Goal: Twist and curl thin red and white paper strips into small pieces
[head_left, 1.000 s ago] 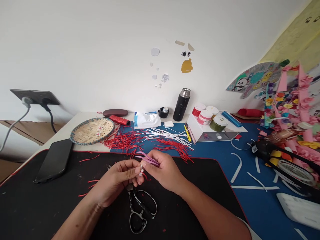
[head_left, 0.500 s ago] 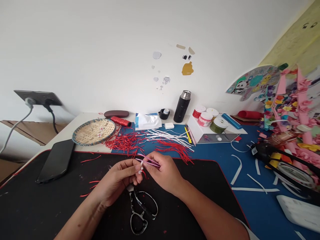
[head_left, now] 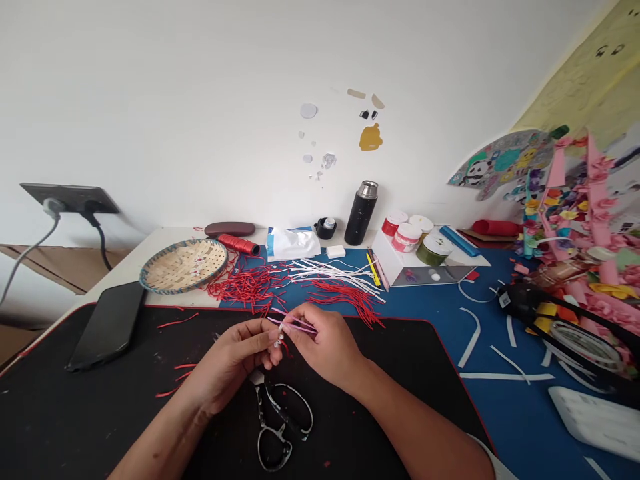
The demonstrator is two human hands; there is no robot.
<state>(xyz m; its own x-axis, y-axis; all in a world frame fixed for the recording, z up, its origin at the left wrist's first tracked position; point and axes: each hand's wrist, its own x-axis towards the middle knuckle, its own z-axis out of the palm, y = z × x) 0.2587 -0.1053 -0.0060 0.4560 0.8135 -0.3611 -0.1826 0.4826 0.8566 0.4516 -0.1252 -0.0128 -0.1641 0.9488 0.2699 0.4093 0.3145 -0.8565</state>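
Two hands, the left hand (head_left: 230, 363) and the right hand (head_left: 325, 347), meet above a black desk mat (head_left: 100, 413), their fingertips pinched closed on a few thin pink paper strips (head_left: 295, 325), a small white curl at the near end. The strips look feather-light and soft — apt to crease, so probably best held near the pinch. Just below lie patterned scissors (head_left: 263, 417); farther off, loose red paper strips (head_left: 245, 288), white paper strips (head_left: 330, 275) and a woven bamboo tray (head_left: 170, 289).
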